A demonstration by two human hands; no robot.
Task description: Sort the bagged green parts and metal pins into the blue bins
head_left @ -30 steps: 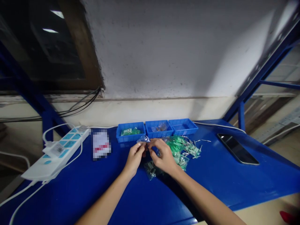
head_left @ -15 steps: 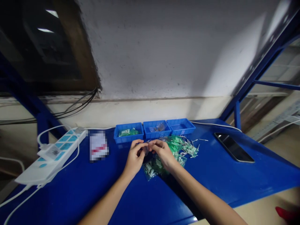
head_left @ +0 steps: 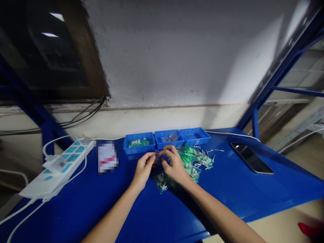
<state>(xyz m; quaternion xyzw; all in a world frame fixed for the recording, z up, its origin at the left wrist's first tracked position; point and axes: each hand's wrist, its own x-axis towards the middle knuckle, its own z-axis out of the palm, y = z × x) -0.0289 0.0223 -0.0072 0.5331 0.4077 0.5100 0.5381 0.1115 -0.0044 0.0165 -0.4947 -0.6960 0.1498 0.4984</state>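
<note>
Near the table's middle, my left hand [head_left: 143, 168] pinches a small clear plastic bag [head_left: 158, 158] between thumb and fingers. My right hand [head_left: 174, 166] is curled at the bag's right side, its index fingertip on the bag and its thumb a little apart; the exact grip is partly hidden. Beneath my hands lie clear bags of pale green and metal pieces [head_left: 162, 182]. To the right of them are a bright green bag [head_left: 187, 157] and a loose heap of thin metal pins with pale green sleeves [head_left: 206, 160].
Along the wall stand three blue bins: the left bin [head_left: 139, 150] holds green bagged pieces, the middle bin [head_left: 169, 144] clear bags, and the right bin [head_left: 194, 142] shows only its bare floor. A phone [head_left: 251, 158] lies right; a power strip [head_left: 60, 168] and blurred card [head_left: 107, 158] lie left.
My right thumb and index finger have moved apart, and the right hand has risen slightly. My left hand stays at the bag, shifted a little left.
</note>
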